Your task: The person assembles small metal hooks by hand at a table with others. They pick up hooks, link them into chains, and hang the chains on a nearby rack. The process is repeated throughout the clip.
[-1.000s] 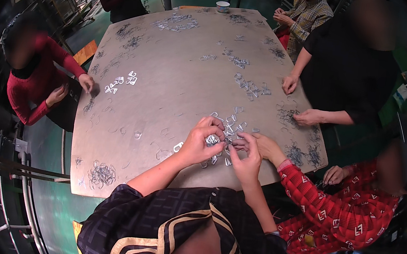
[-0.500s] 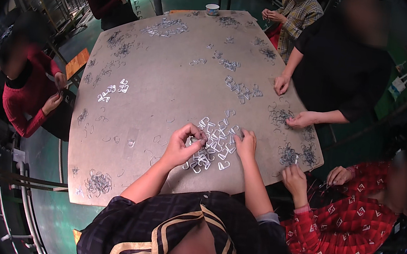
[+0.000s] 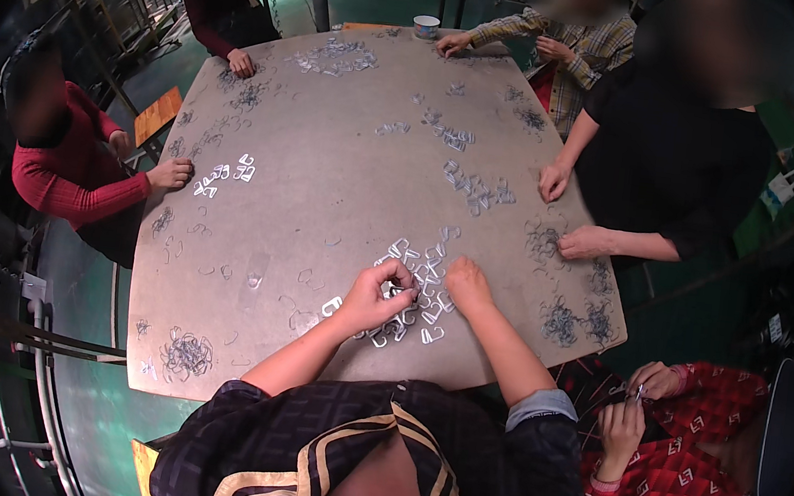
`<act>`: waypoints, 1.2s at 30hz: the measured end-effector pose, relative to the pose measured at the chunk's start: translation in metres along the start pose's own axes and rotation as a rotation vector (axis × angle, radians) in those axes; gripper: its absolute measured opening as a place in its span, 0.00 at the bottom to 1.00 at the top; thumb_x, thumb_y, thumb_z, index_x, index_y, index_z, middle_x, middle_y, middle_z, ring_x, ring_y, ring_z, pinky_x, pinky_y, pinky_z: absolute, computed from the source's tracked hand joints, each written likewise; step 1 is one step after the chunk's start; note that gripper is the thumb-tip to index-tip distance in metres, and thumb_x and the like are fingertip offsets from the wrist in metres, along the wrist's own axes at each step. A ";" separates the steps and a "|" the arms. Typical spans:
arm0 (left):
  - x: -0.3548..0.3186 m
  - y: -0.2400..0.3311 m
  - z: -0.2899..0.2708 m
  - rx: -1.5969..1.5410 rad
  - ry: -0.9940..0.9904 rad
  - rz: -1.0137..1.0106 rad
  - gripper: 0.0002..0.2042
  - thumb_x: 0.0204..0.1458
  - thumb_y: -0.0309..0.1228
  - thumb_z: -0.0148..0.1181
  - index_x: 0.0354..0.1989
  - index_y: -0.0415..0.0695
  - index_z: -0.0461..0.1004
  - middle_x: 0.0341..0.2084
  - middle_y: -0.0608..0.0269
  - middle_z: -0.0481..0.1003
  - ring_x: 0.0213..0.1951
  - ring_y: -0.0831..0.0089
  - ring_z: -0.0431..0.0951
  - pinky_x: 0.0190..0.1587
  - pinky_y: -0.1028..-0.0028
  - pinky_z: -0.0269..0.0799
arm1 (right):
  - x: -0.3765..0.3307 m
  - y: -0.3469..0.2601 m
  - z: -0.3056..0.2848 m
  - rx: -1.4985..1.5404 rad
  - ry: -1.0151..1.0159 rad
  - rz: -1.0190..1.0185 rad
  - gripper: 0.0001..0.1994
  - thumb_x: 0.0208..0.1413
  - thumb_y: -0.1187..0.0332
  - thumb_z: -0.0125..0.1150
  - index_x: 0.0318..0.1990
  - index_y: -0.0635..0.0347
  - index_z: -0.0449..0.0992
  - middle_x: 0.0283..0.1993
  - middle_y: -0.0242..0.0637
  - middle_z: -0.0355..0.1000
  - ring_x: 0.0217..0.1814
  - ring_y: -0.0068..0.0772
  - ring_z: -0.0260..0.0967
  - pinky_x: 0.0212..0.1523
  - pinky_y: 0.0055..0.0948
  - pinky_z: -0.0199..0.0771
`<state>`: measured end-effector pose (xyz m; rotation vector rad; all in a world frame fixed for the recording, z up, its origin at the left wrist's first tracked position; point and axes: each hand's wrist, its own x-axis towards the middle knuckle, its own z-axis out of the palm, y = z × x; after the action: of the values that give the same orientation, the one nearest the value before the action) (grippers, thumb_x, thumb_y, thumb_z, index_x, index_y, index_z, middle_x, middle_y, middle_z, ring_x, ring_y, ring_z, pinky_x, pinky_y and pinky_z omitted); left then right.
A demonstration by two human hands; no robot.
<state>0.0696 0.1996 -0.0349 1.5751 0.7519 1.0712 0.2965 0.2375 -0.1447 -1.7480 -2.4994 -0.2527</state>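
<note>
A loose pile of small silvery metal clips (image 3: 420, 290) lies on the grey table (image 3: 326, 181) right in front of me. My left hand (image 3: 374, 296) rests on the pile's left side, thumb and fingers pinched on one clip. My right hand (image 3: 467, 283) lies flat on the pile's right edge, fingers curled down onto the clips, and I cannot tell if it holds one. Both forearms reach in from the lower edge, bare up to rolled dark sleeves.
Several other people sit around the table with their hands on it. More clip piles lie at the table's centre (image 3: 468, 186), far end (image 3: 333, 56), left side (image 3: 225, 172) and near-left corner (image 3: 185, 353). A cup (image 3: 426, 26) stands at the far edge.
My two hands were close together working one clip; they have since parted and dropped onto the pile. The view has tilted, so the table sits differently in frame.
</note>
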 end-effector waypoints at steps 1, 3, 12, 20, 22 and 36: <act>0.002 -0.003 0.003 0.007 -0.012 0.002 0.06 0.46 0.24 0.61 0.27 0.38 0.69 0.26 0.64 0.74 0.33 0.77 0.73 0.40 0.76 0.69 | 0.001 0.003 0.003 -0.023 -0.012 -0.024 0.07 0.48 0.74 0.50 0.30 0.67 0.74 0.34 0.47 0.70 0.40 0.44 0.72 0.41 0.37 0.75; 0.005 -0.007 0.008 0.021 -0.042 0.009 0.06 0.46 0.25 0.61 0.28 0.39 0.69 0.25 0.65 0.74 0.32 0.78 0.73 0.39 0.76 0.69 | 0.003 0.006 0.005 -0.002 0.004 -0.029 0.07 0.48 0.74 0.50 0.30 0.67 0.75 0.35 0.48 0.70 0.40 0.44 0.72 0.40 0.37 0.75; 0.013 0.000 0.015 0.095 -0.103 -0.032 0.05 0.48 0.24 0.60 0.27 0.39 0.69 0.26 0.66 0.74 0.34 0.78 0.74 0.41 0.75 0.70 | 0.018 0.015 -0.004 0.138 -0.055 0.089 0.06 0.46 0.76 0.52 0.29 0.68 0.75 0.35 0.52 0.72 0.39 0.48 0.75 0.40 0.39 0.77; 0.023 -0.002 0.016 0.218 -0.085 -0.017 0.06 0.48 0.25 0.62 0.29 0.38 0.71 0.27 0.64 0.76 0.33 0.78 0.74 0.41 0.75 0.70 | 0.014 0.021 -0.063 0.753 0.127 0.425 0.11 0.47 0.74 0.61 0.37 0.74 0.77 0.31 0.49 0.76 0.31 0.38 0.77 0.31 0.31 0.76; 0.031 0.002 0.021 0.254 -0.058 0.007 0.07 0.48 0.25 0.63 0.31 0.37 0.72 0.25 0.62 0.76 0.31 0.77 0.75 0.38 0.75 0.70 | 0.009 0.014 -0.076 1.233 0.178 0.575 0.11 0.50 0.74 0.62 0.39 0.73 0.77 0.28 0.44 0.77 0.28 0.29 0.77 0.28 0.26 0.76; 0.053 0.005 0.032 0.312 -0.139 0.135 0.07 0.44 0.24 0.63 0.33 0.39 0.74 0.29 0.54 0.77 0.32 0.60 0.78 0.35 0.68 0.72 | -0.029 -0.011 -0.125 1.224 0.500 0.468 0.05 0.52 0.77 0.60 0.35 0.71 0.76 0.28 0.36 0.73 0.26 0.24 0.72 0.29 0.22 0.71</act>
<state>0.1201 0.2316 -0.0179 1.9685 0.7525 0.9609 0.2924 0.1842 -0.0276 -1.3446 -1.2684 0.6457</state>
